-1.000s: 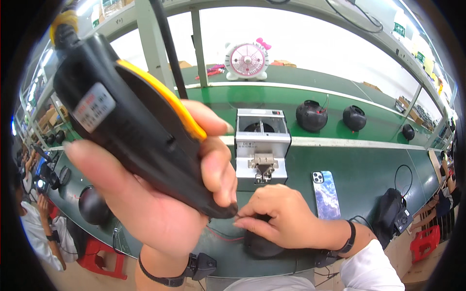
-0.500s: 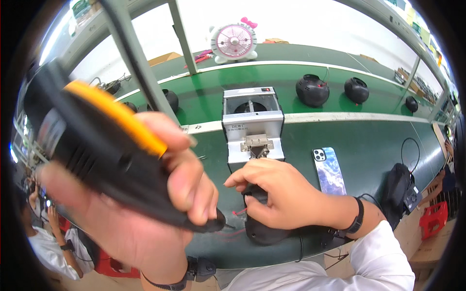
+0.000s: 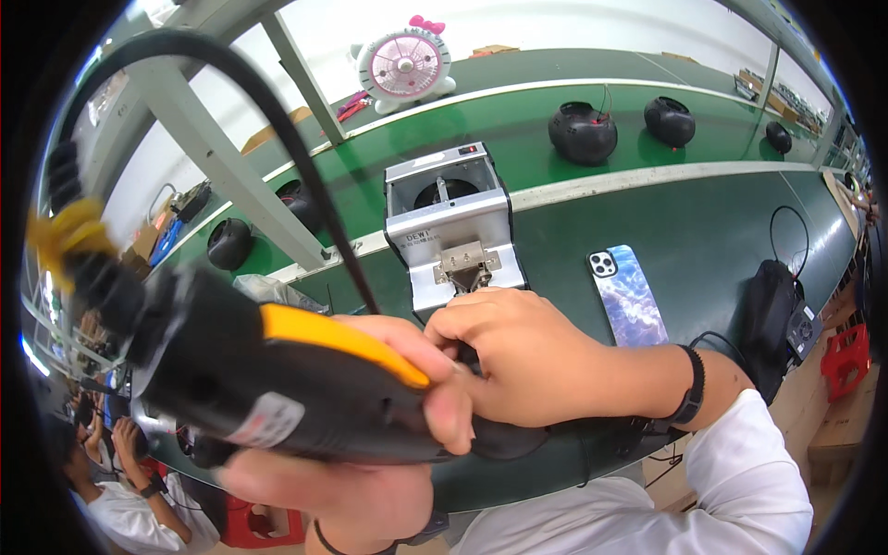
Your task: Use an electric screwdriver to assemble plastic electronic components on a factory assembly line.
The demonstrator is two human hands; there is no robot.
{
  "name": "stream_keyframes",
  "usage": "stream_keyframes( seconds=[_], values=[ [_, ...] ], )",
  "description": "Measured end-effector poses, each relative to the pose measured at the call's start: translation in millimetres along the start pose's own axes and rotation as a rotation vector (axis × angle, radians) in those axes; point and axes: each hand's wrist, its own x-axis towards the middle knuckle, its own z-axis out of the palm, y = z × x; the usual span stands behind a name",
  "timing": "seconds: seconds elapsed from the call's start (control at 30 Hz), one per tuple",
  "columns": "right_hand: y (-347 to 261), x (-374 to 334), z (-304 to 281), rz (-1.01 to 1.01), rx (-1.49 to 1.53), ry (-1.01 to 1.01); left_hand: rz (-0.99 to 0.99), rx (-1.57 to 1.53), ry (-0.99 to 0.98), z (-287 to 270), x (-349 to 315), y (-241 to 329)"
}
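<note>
My left hand (image 3: 342, 490) is wrapped round a thick black electric screwdriver (image 3: 305, 388) with an orange lever and a cable at its back end. The tool lies slanted, its front end toward my right hand, and its tip is hidden. My right hand (image 3: 518, 356) has its fingers curled over a black rounded housing (image 3: 509, 442), mostly covered by hand and tool. Just beyond my right fingers stands a silver screw feeder (image 3: 449, 222) with a metal outlet at its front.
A phone in a blue marbled case (image 3: 627, 294) lies to the right. Behind are black round housings (image 3: 583, 134) on the green belt, and a pink-and-white fan (image 3: 404, 67). A black pouch-like object (image 3: 770, 310) sits far right. Another person (image 3: 139, 499) is at lower left.
The screwdriver in my left hand has swung down and right, its front end now against my right hand. My right fingers have curled in more. The view has shifted slightly.
</note>
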Motion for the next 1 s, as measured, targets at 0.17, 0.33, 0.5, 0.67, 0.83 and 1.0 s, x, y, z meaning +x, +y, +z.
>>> stream_keyframes(
  seconds=[0.17,0.33,0.5,0.67,0.83,1.0],
  values=[
    [-2,2,1,0.042,0.044,-0.013,0.046,0.215,0.105,13,-7,-2],
    [0,4,5,0.042,0.021,-0.121,0.130,0.204,0.077,11,-13,-10],
    [-2,3,4,0.078,0.025,-0.166,0.140,-0.017,-0.289,-11,1,-16],
    [-11,5,10,0.010,0.019,-0.039,0.070,-0.144,-0.654,-30,23,1],
    [-6,-1,0,0.036,0.026,0.060,0.260,0.090,-0.168,-54,17,53],
    [-4,-3,1,-0.010,0.028,-0.048,0.102,0.124,0.170,-124,9,-2]
  ],
)
